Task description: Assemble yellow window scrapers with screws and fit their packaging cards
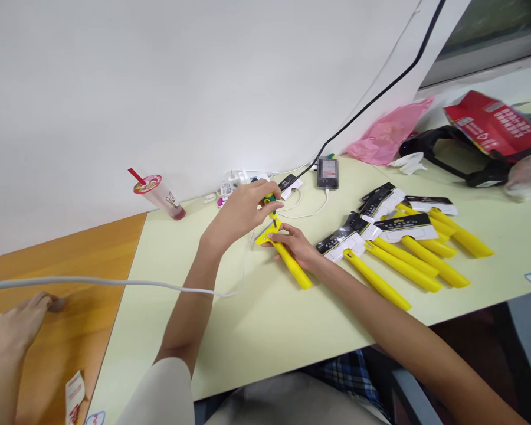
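My left hand (248, 206) is closed on a screwdriver (269, 202) with a green and yellow handle, held nearly upright. Its tip points down at the head of a yellow scraper (292, 264); whether it sits in a screw there is too small to tell. The scraper is gripped near its head by my right hand (295, 245), thumb on top, the long handle slanting toward me. To the right of my right hand lies a pile of similar yellow scrapers (438, 262), their heads covered by black and white card sleeves (402, 227).
A cup (166, 198) with a red straw stands by the wall. A cabled device (327, 172) and a black cable (371, 100) are behind my hands. A white cable (159, 284) crosses at left. Another person's hand (22, 321) rests over the wooden table (84, 283).
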`<state>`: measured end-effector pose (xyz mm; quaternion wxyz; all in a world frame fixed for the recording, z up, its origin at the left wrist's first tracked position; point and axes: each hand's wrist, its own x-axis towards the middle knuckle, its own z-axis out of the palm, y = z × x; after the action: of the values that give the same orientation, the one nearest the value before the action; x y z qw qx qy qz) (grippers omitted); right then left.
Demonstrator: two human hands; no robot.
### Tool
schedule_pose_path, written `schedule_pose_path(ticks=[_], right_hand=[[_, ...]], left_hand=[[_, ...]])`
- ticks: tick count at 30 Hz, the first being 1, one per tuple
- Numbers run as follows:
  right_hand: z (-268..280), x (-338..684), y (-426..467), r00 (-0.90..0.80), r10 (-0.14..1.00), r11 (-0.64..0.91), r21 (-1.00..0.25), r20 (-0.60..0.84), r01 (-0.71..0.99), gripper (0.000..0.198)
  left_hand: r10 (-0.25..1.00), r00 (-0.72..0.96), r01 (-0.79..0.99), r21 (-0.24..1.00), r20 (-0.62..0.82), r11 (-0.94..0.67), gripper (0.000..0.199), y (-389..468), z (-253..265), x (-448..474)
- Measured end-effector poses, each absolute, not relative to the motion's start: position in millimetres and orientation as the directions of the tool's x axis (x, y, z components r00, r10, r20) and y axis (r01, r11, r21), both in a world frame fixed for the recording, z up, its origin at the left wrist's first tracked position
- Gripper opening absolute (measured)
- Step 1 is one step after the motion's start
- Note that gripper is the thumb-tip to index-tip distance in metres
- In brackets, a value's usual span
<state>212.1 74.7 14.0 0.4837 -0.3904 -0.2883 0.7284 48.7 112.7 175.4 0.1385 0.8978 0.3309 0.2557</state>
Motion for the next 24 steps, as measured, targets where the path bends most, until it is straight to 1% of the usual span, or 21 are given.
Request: schedule_pose_path(ticks=[2, 6, 10, 15, 21, 24], right_hand=[[13.3, 212.0, 74.9, -0.225, 0.931, -0.363, -0.798, -0.287, -0.481, 0.043], [10.7, 211.9, 75.4, -0.230, 0.929, -0.368, -0.794, -0.290, -0.484, 0.041], [8.6, 211.4, 75.4, -0.239, 0.926, -0.375, -0.789, -0.292, -0.487, 0.043], [8.9, 211.0, 75.2, -0.237, 0.925, -0.378, -0.783, -0.298, -0.493, 0.043], [9.4, 212.6, 76.3, -0.239, 0.927, -0.374, -0.782, -0.290, -0.498, 0.048], [8.6, 212.9, 77.1, -0.241, 0.928, -0.371, -0.781, -0.286, -0.502, 0.050]], left_hand=[[0.668, 0.651, 0.529, 0.414, 0.362, -0.740, 0.004, 112.5, 175.9, 48.5], [0.669, 0.646, 0.517, 0.434, 0.369, -0.738, 0.023, 111.8, 177.4, 46.0], [0.650, 0.671, 0.489, 0.445, 0.357, -0.750, 0.026, 112.5, 178.3, 42.2], [0.651, 0.714, 0.498, 0.467, 0.258, -0.731, 0.037, 111.5, 180.4, 38.7], [0.605, 0.773, 0.465, 0.478, 0.191, -0.745, 0.037, 110.5, 172.1, 43.7], [0.599, 0.771, 0.444, 0.494, 0.214, -0.748, 0.033, 112.4, 162.6, 49.7]])
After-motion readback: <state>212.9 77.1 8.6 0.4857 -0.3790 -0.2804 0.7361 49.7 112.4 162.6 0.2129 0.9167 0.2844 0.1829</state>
